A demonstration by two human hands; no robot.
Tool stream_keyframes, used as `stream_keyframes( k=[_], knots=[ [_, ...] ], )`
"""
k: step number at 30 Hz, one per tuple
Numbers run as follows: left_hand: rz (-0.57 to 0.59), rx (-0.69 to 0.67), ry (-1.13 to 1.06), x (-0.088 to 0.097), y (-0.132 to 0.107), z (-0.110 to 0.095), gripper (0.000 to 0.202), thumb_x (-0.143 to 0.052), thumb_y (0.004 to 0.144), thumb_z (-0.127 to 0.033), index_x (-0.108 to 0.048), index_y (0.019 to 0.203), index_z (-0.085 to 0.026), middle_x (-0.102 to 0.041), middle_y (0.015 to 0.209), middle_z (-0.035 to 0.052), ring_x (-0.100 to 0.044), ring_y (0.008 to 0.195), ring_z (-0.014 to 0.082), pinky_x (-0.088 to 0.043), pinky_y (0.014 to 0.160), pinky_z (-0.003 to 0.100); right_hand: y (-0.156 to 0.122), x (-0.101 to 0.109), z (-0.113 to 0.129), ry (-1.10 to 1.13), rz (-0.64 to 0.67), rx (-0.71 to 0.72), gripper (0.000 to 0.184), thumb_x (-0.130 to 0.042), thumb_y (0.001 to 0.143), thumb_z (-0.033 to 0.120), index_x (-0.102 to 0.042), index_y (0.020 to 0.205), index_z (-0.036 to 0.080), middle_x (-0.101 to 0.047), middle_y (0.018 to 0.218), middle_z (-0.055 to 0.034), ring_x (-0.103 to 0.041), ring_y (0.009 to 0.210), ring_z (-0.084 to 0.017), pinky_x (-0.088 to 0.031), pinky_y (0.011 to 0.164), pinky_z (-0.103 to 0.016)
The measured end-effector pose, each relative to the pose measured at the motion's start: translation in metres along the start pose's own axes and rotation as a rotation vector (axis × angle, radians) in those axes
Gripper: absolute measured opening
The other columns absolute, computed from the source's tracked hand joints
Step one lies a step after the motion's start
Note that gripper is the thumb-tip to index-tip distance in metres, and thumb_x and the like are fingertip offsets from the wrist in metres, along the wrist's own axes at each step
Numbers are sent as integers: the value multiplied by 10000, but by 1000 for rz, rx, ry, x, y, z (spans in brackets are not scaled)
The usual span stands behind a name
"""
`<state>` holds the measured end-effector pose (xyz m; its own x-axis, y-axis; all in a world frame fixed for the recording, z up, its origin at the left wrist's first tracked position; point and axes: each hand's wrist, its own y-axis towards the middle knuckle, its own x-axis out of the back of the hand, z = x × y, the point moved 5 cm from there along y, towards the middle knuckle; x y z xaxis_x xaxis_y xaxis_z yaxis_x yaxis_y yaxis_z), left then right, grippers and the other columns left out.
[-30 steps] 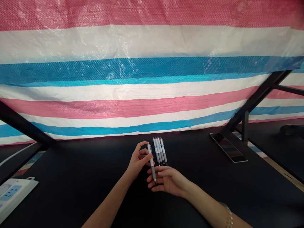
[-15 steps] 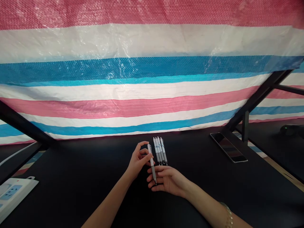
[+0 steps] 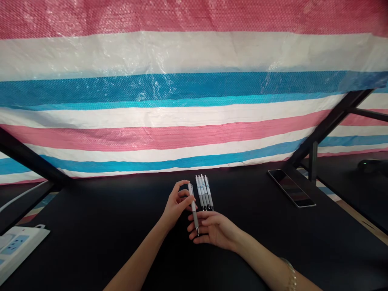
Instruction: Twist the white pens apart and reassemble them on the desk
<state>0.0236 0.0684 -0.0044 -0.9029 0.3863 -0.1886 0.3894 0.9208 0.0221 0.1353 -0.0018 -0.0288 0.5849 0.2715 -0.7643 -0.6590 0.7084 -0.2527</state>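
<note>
My left hand is closed around the white upper barrel of a click pen, with its index finger up at the button end. The pen is tilted, its grey grip and metal tip pointing down toward me. My right hand is open, palm up, with spread fingers behind the pen's lower end; whether they touch it I cannot tell. Just beyond the hands, several similar white and grey pens lie side by side on the black table, tips toward me.
A phone lies face up at the right of the table. The corner of a white power strip shows at the left. Behind the table hangs a striped plastic sheet, between slanted black frame bars.
</note>
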Motion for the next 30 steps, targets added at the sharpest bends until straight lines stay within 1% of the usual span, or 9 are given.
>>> stream_keyframes(
  k=[3, 8, 13, 18, 24, 26, 28, 29, 30],
  knots=[
    [-10, -3, 1, 0, 0, 0, 468, -605, 790, -276, -383, 1203, -274, -541, 720, -50, -625, 597, 130, -508, 530, 232, 0, 0, 0, -1, 3, 0, 381, -545, 714, 134, -578, 1089, 73, -621, 975, -133, -616, 880, -219, -399, 868, -396],
    [17, 5, 7, -2, 0, 0, 428, -618, 778, -283, -416, 1155, -259, -544, 706, -50, -623, 581, 134, -511, 527, 243, -1, -1, -1, 2, 13, 7, 384, -533, 714, 125, -574, 1091, 62, -620, 976, -137, -617, 881, -222, -396, 867, -400],
    [-6, 4, 9, -1, 0, -1, 508, -617, 773, -304, -389, 1226, -270, -559, 712, -45, -622, 581, 129, -507, 528, 235, 0, -1, -1, -9, 10, 4, 386, -541, 708, 130, -576, 1087, 71, -623, 977, -132, -617, 880, -219, -394, 871, -400],
    [-4, -6, -7, 1, 1, -1, 454, -637, 757, -300, -416, 1150, -250, -555, 697, -47, -630, 579, 140, -518, 532, 252, 0, 0, -1, -17, 2, 3, 404, -543, 683, 123, -580, 1082, 75, -628, 959, -126, -619, 868, -215, -406, 861, -390],
    [-41, -14, -8, 4, 1, 1, 464, -623, 776, -288, -398, 1181, -262, -563, 716, -43, -626, 591, 130, -505, 532, 233, 1, -1, -2, -73, -16, 10, 422, -534, 647, 124, -584, 1064, 84, -629, 943, -115, -628, 852, -202, -435, 836, -369],
    [-48, -14, 1, 5, 1, 1, 463, -630, 768, -290, -402, 1169, -257, -565, 705, -46, -630, 590, 135, -509, 542, 242, 1, 1, -1, -213, -72, 16, 382, -504, 649, 146, -593, 1017, 92, -634, 916, -110, -636, 778, -188, -470, 729, -332],
    [-65, -14, 17, 7, 3, -2, 459, -638, 756, -299, -409, 1151, -252, -568, 696, -50, -631, 585, 138, -512, 548, 251, 1, 8, 4, -480, -199, 65, 294, -454, 672, 175, -603, 914, 101, -641, 831, -100, -614, 618, -164, -460, 569, -291],
    [-78, -11, 27, 9, 4, -3, 460, -640, 749, -306, -411, 1144, -252, -569, 691, -53, -631, 583, 140, -513, 551, 257, 0, 12, 8, -599, -274, 103, 253, -437, 683, 182, -600, 862, 111, -636, 782, -87, -585, 556, -148, -440, 523, -278],
    [-93, -4, 45, 10, 6, -5, 469, -642, 741, -313, -409, 1143, -253, -570, 685, -56, -633, 585, 145, -516, 558, 266, -2, 15, 15, -711, -353, 164, 221, -430, 691, 180, -596, 826, 124, -626, 744, -69, -558, 530, -136, -430, 514, -274]
  ],
)
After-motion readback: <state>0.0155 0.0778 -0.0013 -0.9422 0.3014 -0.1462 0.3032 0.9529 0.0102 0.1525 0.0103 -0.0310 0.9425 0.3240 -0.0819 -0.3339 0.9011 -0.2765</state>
